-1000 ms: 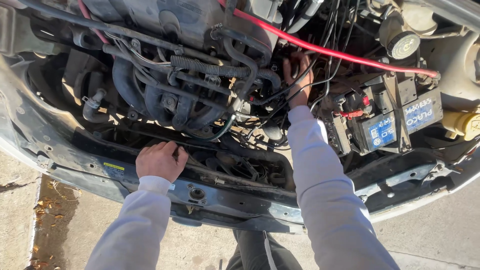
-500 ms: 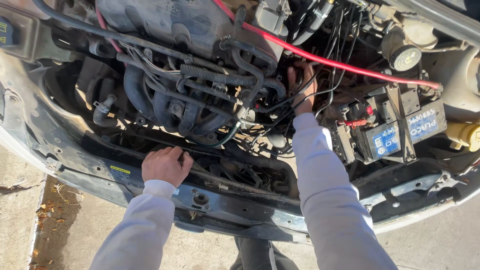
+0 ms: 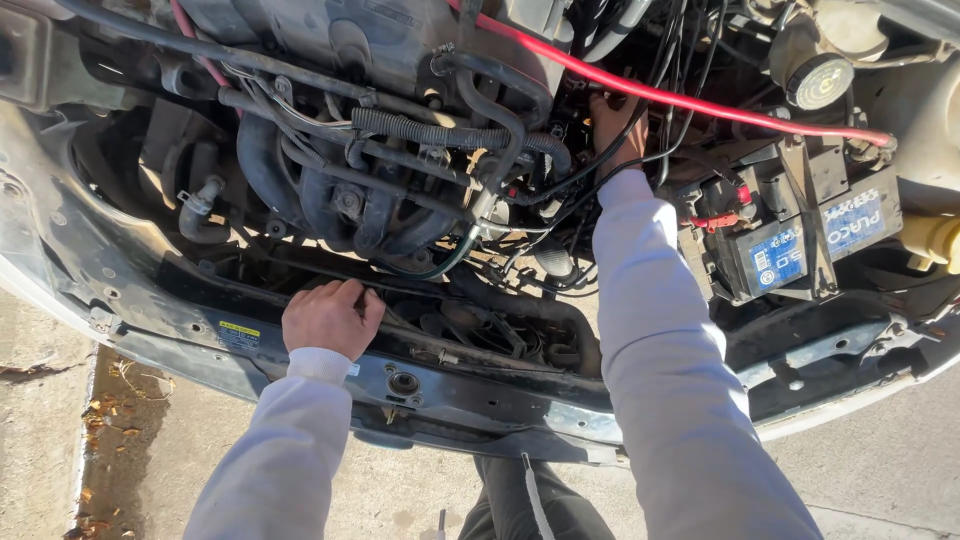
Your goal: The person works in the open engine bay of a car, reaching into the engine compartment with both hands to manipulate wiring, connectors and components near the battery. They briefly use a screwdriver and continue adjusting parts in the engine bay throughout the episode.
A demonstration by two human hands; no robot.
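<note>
The left hand (image 3: 328, 318) rests curled on the front crossmember (image 3: 470, 395), which runs left to right. The right hand (image 3: 615, 125) reaches deep among black cables (image 3: 600, 165) under the red cable (image 3: 720, 108) — its grip cannot be seen.

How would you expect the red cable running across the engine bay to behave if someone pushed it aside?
The red cable would probably flex, not stay stiff: it runs in a long unsupported span. It likely springs back, since both ends look fixed. Its smooth jacket may feel slippery.

the left hand (image 3: 328, 318) rests on the front crossmember (image 3: 470, 390), the right hand (image 3: 615, 125) behind it, left of the battery (image 3: 790, 250).
</note>
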